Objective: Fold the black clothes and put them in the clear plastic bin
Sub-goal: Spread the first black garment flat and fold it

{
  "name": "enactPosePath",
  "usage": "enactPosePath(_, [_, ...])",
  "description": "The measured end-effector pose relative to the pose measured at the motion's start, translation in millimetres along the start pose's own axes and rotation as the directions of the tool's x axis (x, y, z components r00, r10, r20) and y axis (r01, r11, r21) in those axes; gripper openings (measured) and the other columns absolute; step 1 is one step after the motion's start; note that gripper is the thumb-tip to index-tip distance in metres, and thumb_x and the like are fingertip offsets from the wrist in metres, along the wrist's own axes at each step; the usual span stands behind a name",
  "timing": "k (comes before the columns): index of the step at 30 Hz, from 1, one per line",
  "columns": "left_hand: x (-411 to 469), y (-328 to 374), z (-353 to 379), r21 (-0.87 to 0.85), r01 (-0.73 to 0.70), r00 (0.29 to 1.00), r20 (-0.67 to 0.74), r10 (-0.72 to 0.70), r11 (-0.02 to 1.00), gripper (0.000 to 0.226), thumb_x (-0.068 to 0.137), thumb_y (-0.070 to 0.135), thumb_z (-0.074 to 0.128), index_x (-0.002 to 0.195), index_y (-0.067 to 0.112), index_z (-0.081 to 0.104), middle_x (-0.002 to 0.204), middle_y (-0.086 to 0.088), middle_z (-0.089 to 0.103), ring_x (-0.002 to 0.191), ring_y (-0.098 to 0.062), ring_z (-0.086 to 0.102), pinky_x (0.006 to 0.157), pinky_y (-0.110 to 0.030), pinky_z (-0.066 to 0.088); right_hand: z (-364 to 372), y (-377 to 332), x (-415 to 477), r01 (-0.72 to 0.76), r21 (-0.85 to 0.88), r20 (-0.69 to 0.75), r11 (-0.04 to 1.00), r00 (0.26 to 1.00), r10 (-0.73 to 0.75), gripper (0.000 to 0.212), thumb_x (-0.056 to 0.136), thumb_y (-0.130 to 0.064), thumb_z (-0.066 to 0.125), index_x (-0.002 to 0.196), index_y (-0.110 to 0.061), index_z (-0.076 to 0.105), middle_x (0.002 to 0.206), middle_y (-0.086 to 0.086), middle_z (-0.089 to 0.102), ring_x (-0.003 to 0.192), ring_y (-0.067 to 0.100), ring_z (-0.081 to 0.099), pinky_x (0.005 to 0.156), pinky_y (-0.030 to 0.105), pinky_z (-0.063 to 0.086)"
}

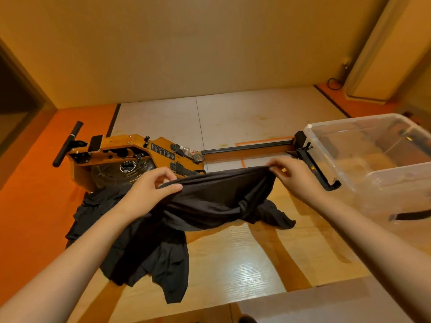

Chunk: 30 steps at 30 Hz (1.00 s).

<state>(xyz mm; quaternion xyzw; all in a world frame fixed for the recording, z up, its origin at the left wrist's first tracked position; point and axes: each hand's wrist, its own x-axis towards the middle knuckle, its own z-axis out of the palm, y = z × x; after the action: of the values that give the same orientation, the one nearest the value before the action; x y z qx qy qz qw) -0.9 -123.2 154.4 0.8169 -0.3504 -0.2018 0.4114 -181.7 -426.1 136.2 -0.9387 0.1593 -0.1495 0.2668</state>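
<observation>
The left hand (pixel 151 187) and right hand (pixel 291 176) are shown bare. Behind the fingers (pixel 170 188), the left forearm (pixel 81 252) and right forearm (pixel 373 229) are seen uncovered right back to the frame edge; whatever is worn higher up is cut off. A dark rounded shape (pixel 247 319) is caught far behind the fingers; whether it is a shoe cannot be told.

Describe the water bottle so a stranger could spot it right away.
Find the wooden rowing machine on the floor beyond the table. The water bottle lies on it where the black rail starts. It is the only clear, small thing among the machine's black fittings.
</observation>
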Motion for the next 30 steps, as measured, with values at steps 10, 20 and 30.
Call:
enactPosePath(10, [29, 65, -48, 0.022, -0.146, 0.957, -0.249, 0.147, 0.989, 0.009, 0.094, 0.021, 0.059, 0.089, 0.017, 0.065, 0.089, 0.003, 0.067, 0.083, -0.003, 0.062, 0.075, -0.022, 0.048, -31, -38, 42, 0.033, 0.272, -0.381, 0.962, 0.921, 0.076, 0.009, 0.101, -0.017, 0.046, 0.097, -0.016, 0.055, 0.084, -0.006, 0.055, 0.078, 0.009, 0.053, 0.065, 0.023, 0.038])
enactPosePath(20, [30, -4, -15, 0.087, 0.015, 0.987, -0.162, -0.001, 0.996, 0.015, 0.094, 0.019, 0.062, 0.080, 0.017, 0.069, 0.084, 0.002, 0.069, 0.082, -0.004, 0.062, 0.073, -0.023, 0.044, 33, 10, 2, -0.068, 0.018, 0.217, 0.998, 0.974, 0.062, 0.032, 0.082, -0.038, 0.073, 0.106, -0.026, 0.054, 0.101, -0.014, 0.053, 0.091, 0.006, 0.054, 0.077, 0.022, 0.048])
enactPosePath(30, [3, -67, -15, 0.022, 0.152, 0.974, -0.176, -0.146, 0.988, 0.014, 0.092, 0.017, 0.064, 0.083, 0.020, 0.075, 0.084, 0.006, 0.072, 0.084, -0.004, 0.065, 0.077, -0.023, 0.046, 76, 81, -45, -0.314, -0.289, 0.144, 0.904, 0.920, 0.365, 0.014, 0.088, -0.013, 0.059, 0.099, -0.021, 0.055, 0.099, -0.002, 0.059, 0.085, 0.019, 0.058, 0.068, 0.033, 0.052])
